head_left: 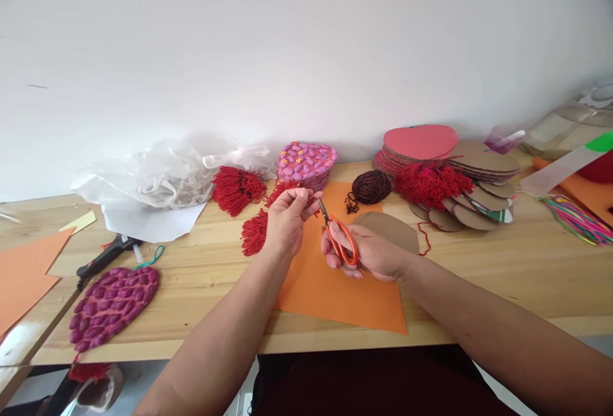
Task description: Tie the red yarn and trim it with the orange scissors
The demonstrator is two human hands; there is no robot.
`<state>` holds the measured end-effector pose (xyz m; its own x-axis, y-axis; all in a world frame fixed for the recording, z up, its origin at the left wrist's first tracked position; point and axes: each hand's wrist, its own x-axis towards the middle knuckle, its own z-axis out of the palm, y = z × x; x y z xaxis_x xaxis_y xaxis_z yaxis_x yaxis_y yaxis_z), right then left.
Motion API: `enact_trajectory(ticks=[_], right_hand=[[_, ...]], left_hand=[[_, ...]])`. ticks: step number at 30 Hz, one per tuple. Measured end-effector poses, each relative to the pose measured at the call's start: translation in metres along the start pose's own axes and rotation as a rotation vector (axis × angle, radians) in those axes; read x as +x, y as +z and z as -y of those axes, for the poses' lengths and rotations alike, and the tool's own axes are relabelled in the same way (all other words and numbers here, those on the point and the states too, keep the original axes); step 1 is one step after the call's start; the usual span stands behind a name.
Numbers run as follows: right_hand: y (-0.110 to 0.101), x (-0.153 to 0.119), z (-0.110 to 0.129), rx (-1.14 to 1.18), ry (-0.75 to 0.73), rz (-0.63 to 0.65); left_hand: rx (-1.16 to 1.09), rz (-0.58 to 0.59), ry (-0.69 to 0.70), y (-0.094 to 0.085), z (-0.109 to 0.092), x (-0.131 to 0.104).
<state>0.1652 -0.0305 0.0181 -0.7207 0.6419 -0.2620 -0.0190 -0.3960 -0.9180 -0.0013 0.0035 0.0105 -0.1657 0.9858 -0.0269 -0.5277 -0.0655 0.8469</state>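
My right hand point(357, 250) grips a pair of scissors point(348, 244) by their orange handles, the blades pointing up and left. Those blades reach close to the fingertips of my left hand point(287, 218), which is closed in a pinch on a bit of red yarn point(317, 213); most of that strand is hidden by the fingers. Below both hands lies an orange sheet of paper point(335, 295). Bundles of red yarn point(253, 232) rest beside and behind my left wrist. A dark ball of yarn point(371, 187) sits just beyond the scissors, near a brown cardboard piece point(390, 228).
At the left are a purple heart decoration point(115, 304), a black glue gun point(108, 258) and a plastic bag point(158, 173). A pink decorated heart point(308, 161) stands by the wall. Stacked cardboard hearts point(421, 141) and colourful cords point(579, 218) lie rightward.
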Motion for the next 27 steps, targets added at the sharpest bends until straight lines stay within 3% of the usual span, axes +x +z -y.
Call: enact_trajectory(ticks=[27], right_hand=[[0.002,0.004,-0.003,0.24,-0.005,-0.038]], left_hand=[[0.13,0.093,-0.023,0.005,0.01,-0.01]])
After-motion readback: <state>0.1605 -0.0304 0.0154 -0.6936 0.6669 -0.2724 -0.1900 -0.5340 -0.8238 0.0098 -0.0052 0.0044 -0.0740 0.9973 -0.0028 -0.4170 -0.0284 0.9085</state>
